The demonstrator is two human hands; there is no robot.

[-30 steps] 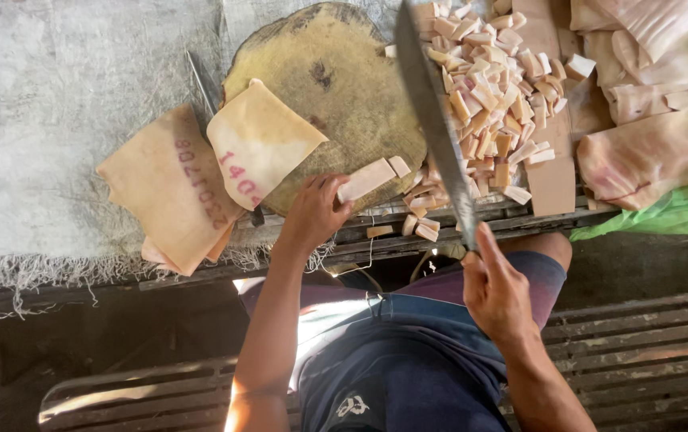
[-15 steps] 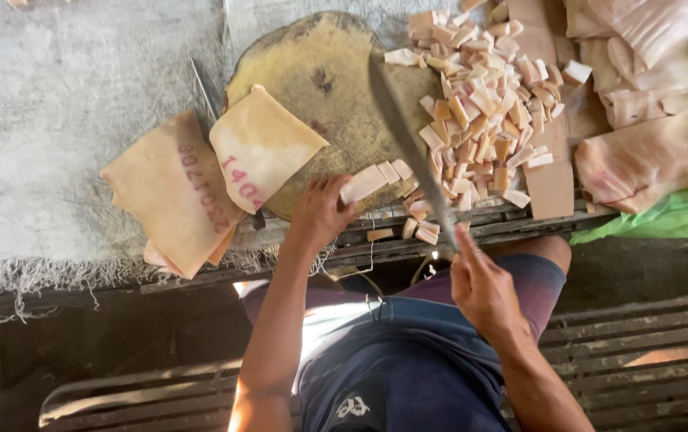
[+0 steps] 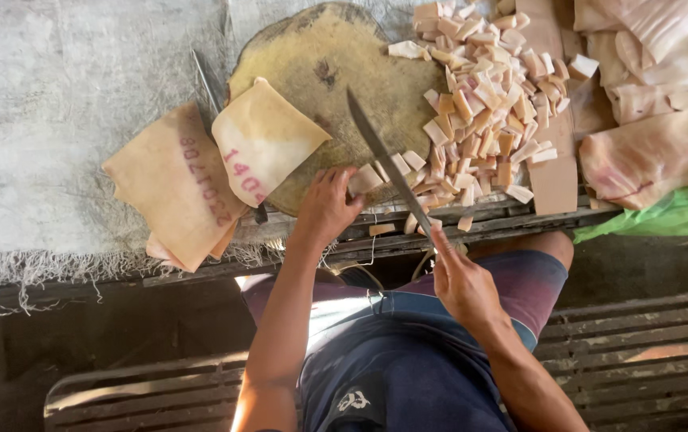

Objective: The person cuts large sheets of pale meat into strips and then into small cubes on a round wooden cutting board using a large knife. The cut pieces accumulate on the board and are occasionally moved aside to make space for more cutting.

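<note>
While gripped, one knife (image 3: 380, 156), two slabs (image 3: 268, 140).

worn wooden block (image 3: 324, 72), metal knife (image 3: 384, 156)

Tan slabs (image 3: 264, 140) red-stamped; cut pieces (image 3: 484, 104) pale pink.

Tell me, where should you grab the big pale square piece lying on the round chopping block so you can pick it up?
Probably by the corner of the square slab that hangs past the chopping block rim. That corner juts out free, so fingers could pinch it from the left, well away from the knife in the right hand. The left hand is nearest.
</note>
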